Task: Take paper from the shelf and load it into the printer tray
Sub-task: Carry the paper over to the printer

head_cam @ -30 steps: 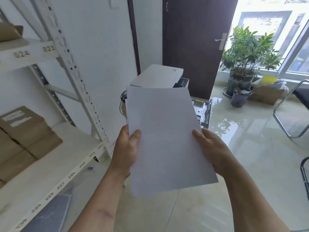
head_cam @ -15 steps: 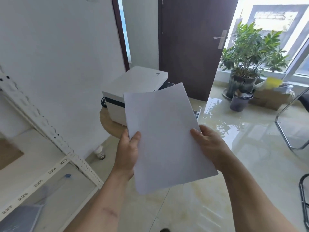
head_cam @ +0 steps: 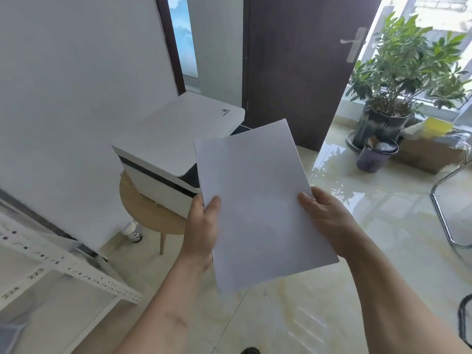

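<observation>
A thin stack of white paper [head_cam: 258, 200] is held flat in front of me, tilted slightly. My left hand [head_cam: 203, 228] grips its left edge with the thumb on top. My right hand [head_cam: 328, 217] grips its right edge the same way. Beyond the paper stands a white printer [head_cam: 176, 139] with a dark band around its body, resting on a round wooden stool [head_cam: 145, 213]. The paper covers the printer's front right side, so its tray is hidden. The white metal shelf [head_cam: 63, 267] sits at the lower left, with numbered labels along its edge.
A dark door [head_cam: 298, 67] stands behind the printer. A potted plant [head_cam: 398, 72], a small dark bin [head_cam: 376, 154] and a cardboard box [head_cam: 431, 152] sit by the window at right. A chrome chair frame [head_cam: 445, 213] is at far right. A small bottle [head_cam: 131, 231] stands under the stool.
The view has swung right and closer to the printer. The shelf has slid toward the lower left and its boxes have left the frame. Both hands keep the same hold on the paper.
</observation>
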